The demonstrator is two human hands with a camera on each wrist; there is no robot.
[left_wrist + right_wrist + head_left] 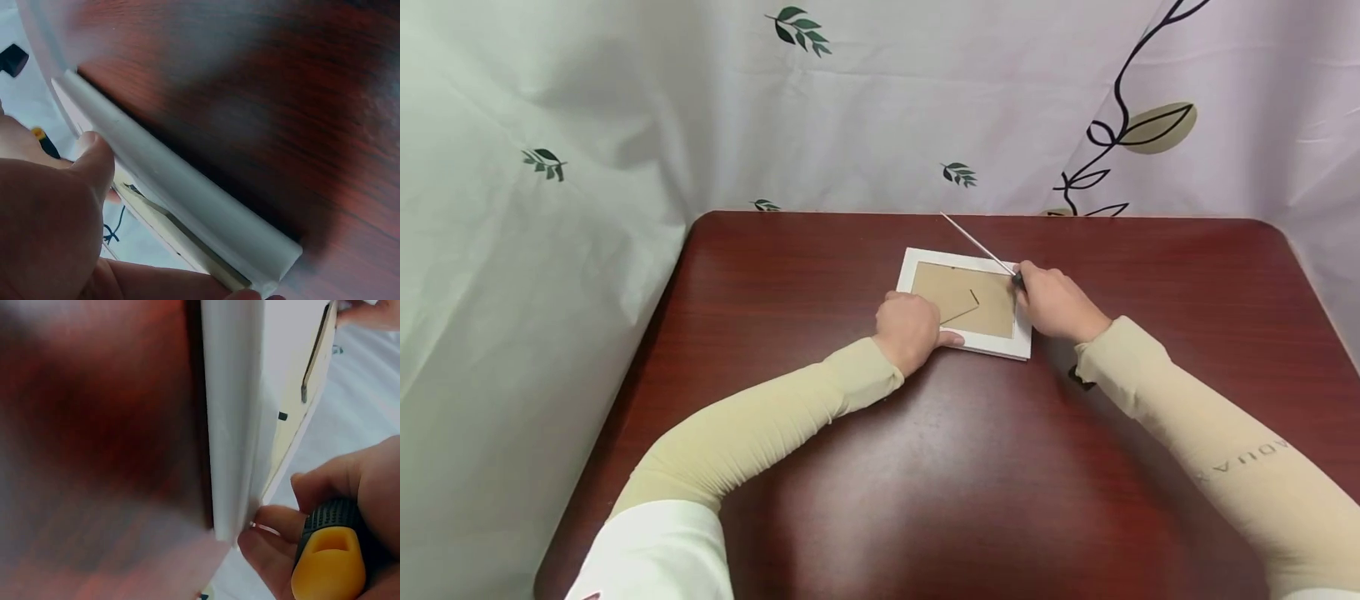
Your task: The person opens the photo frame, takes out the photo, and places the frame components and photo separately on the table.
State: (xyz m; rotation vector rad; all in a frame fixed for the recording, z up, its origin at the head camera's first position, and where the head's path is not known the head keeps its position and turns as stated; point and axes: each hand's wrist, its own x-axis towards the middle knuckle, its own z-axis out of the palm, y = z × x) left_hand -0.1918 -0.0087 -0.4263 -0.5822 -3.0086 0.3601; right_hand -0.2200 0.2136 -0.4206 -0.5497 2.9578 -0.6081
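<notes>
A white picture frame [988,343] lies back side up, showing a tan backing board [936,287] with a thin dark bent line on it. My left hand [910,329] grips its near left corner, the thumb along the near edge. At the right side my right hand [1062,302] holds a screwdriver [976,242], its long metal shaft slanting up and left over the frame's far edge. The yellow and black handle [328,569] sits in the palm in the right wrist view. Fingertips [265,544] of this hand are right at the frame's corner.
The frame rests on a dark red-brown wooden table [880,492] with rounded far corners. Behind and to the left hangs a white curtain [865,108] with leaf prints. Beige sleeves cover both forearms, and a small black object [1081,378] shows under the right wrist.
</notes>
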